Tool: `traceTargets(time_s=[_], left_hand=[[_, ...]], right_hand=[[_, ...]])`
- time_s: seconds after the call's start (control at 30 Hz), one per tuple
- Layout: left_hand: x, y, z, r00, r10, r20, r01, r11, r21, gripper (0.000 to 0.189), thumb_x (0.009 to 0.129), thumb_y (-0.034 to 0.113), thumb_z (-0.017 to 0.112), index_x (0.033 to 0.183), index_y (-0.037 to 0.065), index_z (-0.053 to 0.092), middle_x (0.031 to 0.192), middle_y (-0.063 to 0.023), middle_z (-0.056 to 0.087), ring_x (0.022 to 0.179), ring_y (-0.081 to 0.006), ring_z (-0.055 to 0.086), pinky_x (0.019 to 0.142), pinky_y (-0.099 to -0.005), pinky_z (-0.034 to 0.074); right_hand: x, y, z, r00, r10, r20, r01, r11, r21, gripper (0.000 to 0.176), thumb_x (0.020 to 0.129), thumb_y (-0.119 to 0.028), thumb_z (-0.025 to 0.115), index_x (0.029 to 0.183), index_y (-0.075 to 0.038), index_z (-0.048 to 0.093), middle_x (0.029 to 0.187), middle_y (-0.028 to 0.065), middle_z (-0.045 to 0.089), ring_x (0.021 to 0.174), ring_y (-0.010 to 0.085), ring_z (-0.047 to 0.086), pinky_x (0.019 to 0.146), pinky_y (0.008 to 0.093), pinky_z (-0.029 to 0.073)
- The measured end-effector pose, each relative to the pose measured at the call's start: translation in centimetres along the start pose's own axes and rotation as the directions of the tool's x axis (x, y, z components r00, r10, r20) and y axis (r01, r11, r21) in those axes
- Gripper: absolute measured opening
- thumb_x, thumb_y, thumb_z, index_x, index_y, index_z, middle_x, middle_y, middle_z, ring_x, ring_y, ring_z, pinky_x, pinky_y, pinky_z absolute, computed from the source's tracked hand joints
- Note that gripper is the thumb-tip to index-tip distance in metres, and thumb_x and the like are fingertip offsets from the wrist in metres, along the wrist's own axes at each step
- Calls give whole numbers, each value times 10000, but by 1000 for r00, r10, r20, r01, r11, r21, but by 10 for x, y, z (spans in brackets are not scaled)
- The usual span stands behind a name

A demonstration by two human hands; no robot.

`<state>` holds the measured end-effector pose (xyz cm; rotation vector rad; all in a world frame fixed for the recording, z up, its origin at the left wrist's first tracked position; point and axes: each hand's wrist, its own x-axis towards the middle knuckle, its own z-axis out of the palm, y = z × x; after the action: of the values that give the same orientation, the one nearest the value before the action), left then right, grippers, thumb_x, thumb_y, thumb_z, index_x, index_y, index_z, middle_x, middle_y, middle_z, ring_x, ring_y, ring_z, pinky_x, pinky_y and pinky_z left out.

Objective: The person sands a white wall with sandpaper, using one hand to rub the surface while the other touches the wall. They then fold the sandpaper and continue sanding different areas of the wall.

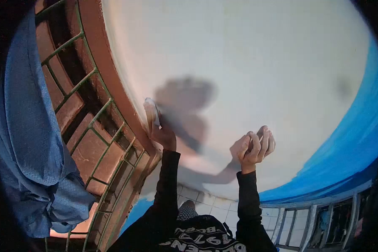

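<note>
My left hand (164,133) is raised at the left edge of the pale wall (256,63), beside the brown window frame. Its fingers are closed on a small, thin, folded white piece (157,118) that looks like paper or a similar sheet. Further right, my right hand (257,148) is held up close in front of the wall, its fingers loosely curled and apart with nothing seen between them. Shadows of my hands and arms fall across the wall.
On the left is a window with green metal bars (97,115) and a blue curtain (33,113). Blue paint (323,168) covers the wall's right and lower part. Below are white floor tiles (220,203) and a grey slatted structure (311,224) at lower right.
</note>
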<state>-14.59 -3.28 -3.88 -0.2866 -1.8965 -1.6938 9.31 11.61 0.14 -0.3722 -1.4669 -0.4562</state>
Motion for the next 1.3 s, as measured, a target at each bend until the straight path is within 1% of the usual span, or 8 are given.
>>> traceTargets(time_s=[0.13, 0.5, 0.63, 0.73, 0.8, 1.07, 1.17, 1.3], left_hand=[[19, -47, 32, 880, 405, -248, -404, 913, 56, 307, 997, 236, 613, 965, -48, 725, 844, -204, 696, 695, -303, 659, 614, -462, 474], [0, 5, -12, 814, 581, -20, -580, 814, 33, 426, 1001, 191, 562, 1383, 6, 597, 1373, -232, 615, 1212, -378, 631, 993, -452, 514], [52, 31, 18, 746, 623, -235, -655, 750, -92, 402, 1008, 191, 553, 1358, 3, 617, 1358, -229, 625, 1237, -424, 608, 1018, -452, 509], [71, 41, 5, 933, 349, 90, -327, 926, -190, 445, 1020, 195, 591, 1427, 18, 558, 1454, -223, 554, 1317, -349, 572, 1017, -451, 521], [55, 54, -1, 752, 658, -49, -658, 753, 16, 416, 1028, 113, 533, 1433, 17, 552, 1504, -216, 505, 1382, -340, 512, 1069, -458, 487], [36, 49, -14, 806, 591, 26, -588, 805, -74, 431, 1020, 153, 569, 1428, 16, 551, 1511, -227, 492, 1423, -367, 455, 1122, -454, 440], [66, 64, -11, 959, 199, 202, -196, 980, -31, 429, 1023, 184, 593, 1414, 10, 566, 1499, -240, 499, 1410, -366, 472, 1116, -451, 447], [44, 65, -10, 854, 520, 30, -515, 852, -98, 432, 1016, 236, 582, 1378, 1, 600, 1463, -222, 542, 1389, -376, 494, 1096, -448, 471]], right_hand=[[-2, 0, 1, 1000, 5, -9, -5, 1000, 3, 181, 954, -156, 630, 1125, -101, 656, 1406, 187, 584, 1305, 371, 493, 1077, 511, 406], [6, -1, 0, 998, -54, 10, 54, 999, -4, 178, 924, -118, 650, 1100, -100, 664, 1391, 183, 598, 1317, 379, 486, 1091, 525, 395], [-5, 3, -2, 1000, 10, 30, -11, 999, 50, 181, 924, -115, 647, 1104, -106, 664, 1394, 177, 598, 1322, 384, 484, 1095, 529, 395], [-6, 5, 1, 1000, -13, 3, 13, 999, 51, 175, 927, -119, 645, 1101, -107, 664, 1391, 179, 598, 1321, 386, 483, 1089, 528, 400], [-4, 4, -1, 1000, -14, 12, 13, 1000, 28, 167, 930, -127, 642, 1095, -108, 663, 1389, 180, 598, 1315, 385, 486, 1084, 527, 405], [-8, 6, -1, 1000, -14, 23, 14, 999, 33, 164, 944, -155, 638, 1096, -103, 668, 1401, 190, 590, 1306, 383, 493, 1077, 534, 405], [-9, 6, 2, 1000, -20, -1, 20, 999, 36, 167, 948, -176, 638, 1092, -99, 669, 1393, 192, 595, 1309, 386, 493, 1079, 534, 405], [-9, 6, 2, 1000, -20, -11, 20, 999, 27, 172, 955, -188, 625, 1093, -94, 669, 1389, 192, 598, 1310, 387, 494, 1086, 537, 401]])
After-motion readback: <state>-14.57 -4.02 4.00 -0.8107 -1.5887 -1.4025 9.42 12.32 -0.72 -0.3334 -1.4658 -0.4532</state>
